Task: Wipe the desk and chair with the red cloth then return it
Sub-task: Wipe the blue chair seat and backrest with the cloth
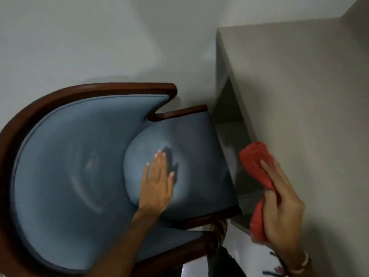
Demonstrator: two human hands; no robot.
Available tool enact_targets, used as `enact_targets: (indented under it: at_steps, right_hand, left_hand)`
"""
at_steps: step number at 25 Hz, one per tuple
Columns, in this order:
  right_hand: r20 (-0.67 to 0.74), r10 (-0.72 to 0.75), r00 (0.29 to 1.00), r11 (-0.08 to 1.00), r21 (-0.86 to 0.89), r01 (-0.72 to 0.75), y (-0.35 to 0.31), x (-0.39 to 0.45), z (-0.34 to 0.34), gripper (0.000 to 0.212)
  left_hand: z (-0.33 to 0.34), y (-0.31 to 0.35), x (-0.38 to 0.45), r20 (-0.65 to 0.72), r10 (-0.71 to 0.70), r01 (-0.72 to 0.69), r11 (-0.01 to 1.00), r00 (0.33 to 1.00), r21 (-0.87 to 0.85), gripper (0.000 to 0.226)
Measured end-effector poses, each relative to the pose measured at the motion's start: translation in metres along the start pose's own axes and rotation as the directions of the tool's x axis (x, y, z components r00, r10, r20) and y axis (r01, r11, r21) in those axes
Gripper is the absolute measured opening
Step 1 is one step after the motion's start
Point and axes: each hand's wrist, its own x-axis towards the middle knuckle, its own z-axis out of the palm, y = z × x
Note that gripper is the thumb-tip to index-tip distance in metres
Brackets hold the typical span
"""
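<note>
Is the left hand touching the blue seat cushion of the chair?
Touching: the head view shows the left hand lying flat, palm down, on the seat cushion.

chair left, beside desk | left hand flat on its seat | cloth in right hand at desk edge

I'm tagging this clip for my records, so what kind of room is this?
Probably a hotel room or home study, though little shows. A blue upholstered armchair with dark wood trim sits pulled up to a plain beige built-in desk on a pale smooth floor.
</note>
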Motion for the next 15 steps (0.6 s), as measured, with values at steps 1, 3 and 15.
enact_targets:
  at_steps: [1, 3, 15]
  right_hand:
    - [0.014, 0.049, 0.999, 0.990, 0.131, -0.051, -0.008, -0.002, 0.027, 0.053]
    - [0.096, 0.153, 0.984, 0.946, 0.273, -0.174, -0.015, 0.007, 0.094, 0.052]
    - [0.682, -0.422, 0.597, 0.653, -0.228, 0.722, 0.090, -0.002, 0.355, 0.071]
  left_hand:
    - [0.012, -0.032, -0.003, 0.010, -0.066, 0.066, 0.998, 0.998, 0.016, 0.065]
    - [0.040, -0.082, -0.001, 0.006, -0.143, 0.143, 0.989, 0.990, 0.048, 0.067]
    - [0.162, -0.150, 0.041, -0.206, -0.177, 0.216, 0.959, 0.963, 0.185, 0.058]
